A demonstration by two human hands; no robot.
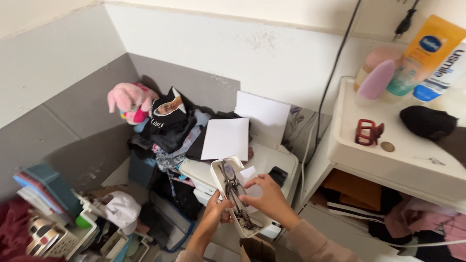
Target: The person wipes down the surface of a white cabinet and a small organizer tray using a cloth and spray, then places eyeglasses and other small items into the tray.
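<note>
A narrow white tray [219, 171], smooth, hard-looking and oblong with rounded corners, was tilted above the white printer [272, 162], low in the middle of the view. Inside it lay a pair of thin-framed spectacles [232, 183] and a tangle of small dark items, too small to tell apart, near its lower end. The left hand [217, 207] gripped the tray's lower left edge, fingers curled closed around the rim, the forearm rising from below. The right hand [264, 196] came in from the right, sleeve at the wrist, its fingertips [248, 185] bent down over the tray's contents and touching or nearly touching them; whether they had hold of anything could not be told. Two flat white paper sheets [226, 138] leaned at the printer's back against a heap of dark crumpled clothes [172, 128], with a pink plush toy [130, 101] beside the heap in the grey-and-white wall corner. To the right stood a white shelf unit [403, 162] carrying a red claw hair clip [369, 132], a coin [387, 146], a black rounded object [428, 121] and several lotion bottles [427, 53]. A black cable [335, 63] hung down the wall. At lower left sat stacked books [41, 187] and a white cap [119, 209].
</note>
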